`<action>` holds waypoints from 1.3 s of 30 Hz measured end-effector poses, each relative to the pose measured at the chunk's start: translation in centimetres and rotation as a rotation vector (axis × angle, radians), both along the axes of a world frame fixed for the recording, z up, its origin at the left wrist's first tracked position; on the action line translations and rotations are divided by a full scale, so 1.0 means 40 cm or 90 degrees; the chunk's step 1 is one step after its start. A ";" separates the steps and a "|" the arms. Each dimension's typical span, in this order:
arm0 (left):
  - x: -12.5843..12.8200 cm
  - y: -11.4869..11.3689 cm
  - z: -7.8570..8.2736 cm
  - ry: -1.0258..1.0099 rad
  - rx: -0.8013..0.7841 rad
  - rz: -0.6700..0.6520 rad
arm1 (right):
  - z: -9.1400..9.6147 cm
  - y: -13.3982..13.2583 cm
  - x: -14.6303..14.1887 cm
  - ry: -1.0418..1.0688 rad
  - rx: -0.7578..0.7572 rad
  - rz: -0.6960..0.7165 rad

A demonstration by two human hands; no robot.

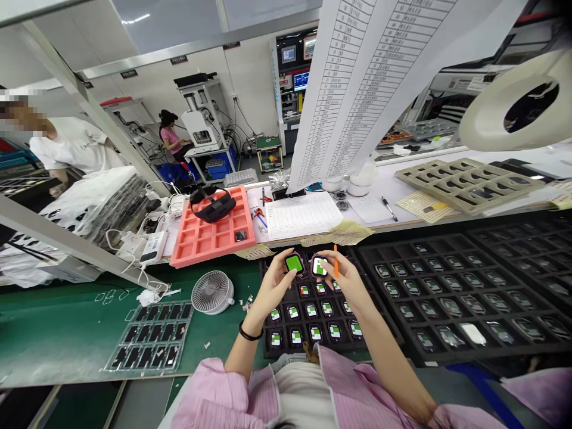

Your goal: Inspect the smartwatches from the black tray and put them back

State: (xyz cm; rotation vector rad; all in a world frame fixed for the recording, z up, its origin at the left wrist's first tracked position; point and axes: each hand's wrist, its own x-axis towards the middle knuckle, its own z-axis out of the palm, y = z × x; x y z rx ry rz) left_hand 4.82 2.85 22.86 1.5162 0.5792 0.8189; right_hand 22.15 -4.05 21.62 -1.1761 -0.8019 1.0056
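Note:
My left hand (pixel 271 288) grips a square black watch-like device (pixel 294 263) with a lit green screen, raised above a black tray (pixel 313 351). My right hand (pixel 345 281) holds a second device (pixel 319 266), its screen showing white and green, between its fingers. An orange stick (pixel 335 261) stands up from the same hand. The two devices are close together but apart. Several similar devices sit in the tray's pockets below my hands, and my hands hide its far pockets.
A larger black tray (pixel 465 286) of devices lies to the right, and a green mat (pixel 75 339) with a fan (pixel 212 292) to the left. A pink foam tray (pixel 210 232) and papers lie beyond. A co-worker (pixel 170 137) sits at a machine in the background.

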 end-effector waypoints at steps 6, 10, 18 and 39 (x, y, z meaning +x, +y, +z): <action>0.004 -0.002 -0.001 0.004 -0.007 -0.003 | 0.014 0.001 -0.003 0.037 -0.037 -0.081; 0.004 -0.004 0.003 0.014 -0.002 -0.005 | 0.010 0.000 0.002 0.021 -0.026 -0.046; 0.005 -0.002 -0.001 0.000 -0.010 0.004 | -0.008 -0.007 0.016 -0.062 0.020 0.029; 0.004 0.001 -0.010 0.003 -0.020 0.021 | -0.003 -0.008 0.023 0.021 0.034 0.084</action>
